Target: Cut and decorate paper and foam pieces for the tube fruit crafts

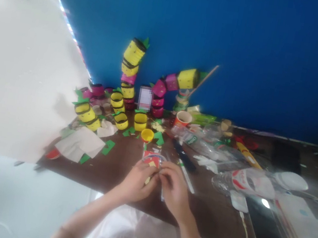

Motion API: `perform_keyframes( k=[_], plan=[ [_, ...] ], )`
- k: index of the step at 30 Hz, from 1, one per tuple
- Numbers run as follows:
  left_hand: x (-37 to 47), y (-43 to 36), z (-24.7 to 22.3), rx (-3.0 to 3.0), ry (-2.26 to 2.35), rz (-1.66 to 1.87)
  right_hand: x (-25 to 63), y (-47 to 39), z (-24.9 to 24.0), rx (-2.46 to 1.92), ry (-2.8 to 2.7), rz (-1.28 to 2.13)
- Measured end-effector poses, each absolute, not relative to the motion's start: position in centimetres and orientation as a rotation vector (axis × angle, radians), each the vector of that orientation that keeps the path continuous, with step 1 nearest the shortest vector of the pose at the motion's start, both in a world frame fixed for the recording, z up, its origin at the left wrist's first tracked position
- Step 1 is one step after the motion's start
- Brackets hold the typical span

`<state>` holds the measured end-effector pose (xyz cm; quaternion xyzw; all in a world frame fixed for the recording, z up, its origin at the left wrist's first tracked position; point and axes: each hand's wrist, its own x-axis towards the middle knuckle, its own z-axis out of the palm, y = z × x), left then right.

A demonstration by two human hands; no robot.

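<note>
At the near edge of the brown table (117, 172), two bare hands meet above the work area, with fingertips close together. Left hand (138, 182): fingers curled nearly closed around a small pale piece (147, 180); from where I stand, I cannot tell how firmly it is held. Right hand (175, 188): fingers bent inward, tips beside those of the left; the contact point is hidden, so I cannot tell what it grips. A red piece (148, 158) lies just beyond the fingertips, partly covered by the left hand. Labels, right side: one clear bottle (194, 140) lies on its side, its green label carrying white lettering that appears to begin with a C, the remainder blurred. Nearer the person, a second bottle (245, 181) lies with a red-and-white label, its characters too blurred to read. A yellow-orange tool (248, 155) behind it bears a pale sticker, illegible. A white box (302, 214) shows a pale blue mark beside a dark phone (269, 231). Rear position: a small card (145, 99), its face pixelated, stands between columns of yellow sections (133, 52) and magenta sections (158, 102).
</note>
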<state>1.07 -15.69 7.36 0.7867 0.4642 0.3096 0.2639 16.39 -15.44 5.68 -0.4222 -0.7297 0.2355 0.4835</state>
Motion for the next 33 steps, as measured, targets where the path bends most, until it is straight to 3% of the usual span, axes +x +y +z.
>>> perform_keyframes(
  k=[9,21,28,33],
  plan=[
    [1.0,-15.9,7.9,2.055,1.257,0.861,16.1,-15.6,4.6,-0.956,-1.787,0.545],
    [2.1,-16.1,9.1,1.302,1.053,0.812,14.4,-16.0,3.8,-0.929,-1.55,0.383],
    [2.2,-15.9,8.5,1.029,1.044,0.875,13.7,-15.8,4.0,-1.113,-1.073,0.842],
    [0.2,-15.6,6.6,1.357,1.3,0.97,14.5,-14.8,3.4,-1.099,-0.796,1.251]
  ],
)
